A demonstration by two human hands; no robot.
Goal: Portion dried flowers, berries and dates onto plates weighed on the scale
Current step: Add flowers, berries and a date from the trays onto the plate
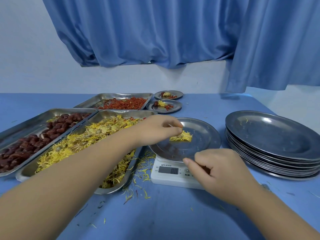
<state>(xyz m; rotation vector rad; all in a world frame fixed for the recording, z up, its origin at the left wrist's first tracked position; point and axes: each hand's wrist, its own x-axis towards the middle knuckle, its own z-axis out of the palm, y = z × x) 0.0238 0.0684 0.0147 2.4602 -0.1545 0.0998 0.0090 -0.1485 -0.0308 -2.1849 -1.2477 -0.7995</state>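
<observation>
A steel plate (204,134) rests on a white scale (170,172) at the table's centre. A yellow dried flower (183,136) lies on that plate. My left hand (159,129) reaches over the plate, its fingertips touching the flower. My right hand (221,172) hovers at the plate's near rim over the scale, fingers curled with thumb and forefinger pinched; something reddish may be between them. To the left stand trays of dried yellow flowers (81,142), red dates (34,141) and red berries (124,103).
A stack of empty steel plates (271,142) stands at the right. Two filled small plates (164,106) (168,94) sit at the back beside the berry tray. Loose yellow petals (142,170) litter the blue table. A blue curtain hangs behind.
</observation>
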